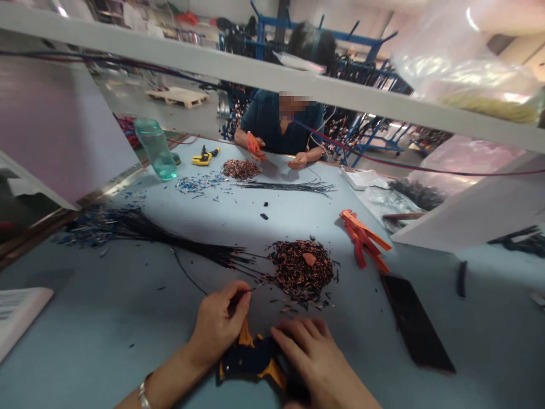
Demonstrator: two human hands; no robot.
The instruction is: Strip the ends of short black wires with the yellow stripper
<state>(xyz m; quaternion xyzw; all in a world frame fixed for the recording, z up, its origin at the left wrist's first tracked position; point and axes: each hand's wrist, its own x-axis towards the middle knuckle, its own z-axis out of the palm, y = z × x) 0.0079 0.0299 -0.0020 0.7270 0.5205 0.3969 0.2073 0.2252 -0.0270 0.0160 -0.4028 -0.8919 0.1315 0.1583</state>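
Black wire point(188, 275) runs L-R thru tightly pinched L hand point(221, 318); stripper point(244, 360) just below, R hand point(313, 352) curled round its R end.

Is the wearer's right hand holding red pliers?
No, the right hand rests on a dark tool with yellow parts.

left hand point(222, 313): thumb and forefinger pinched together | right hand point(314, 357): back upward, fingers bent, slightly blurred
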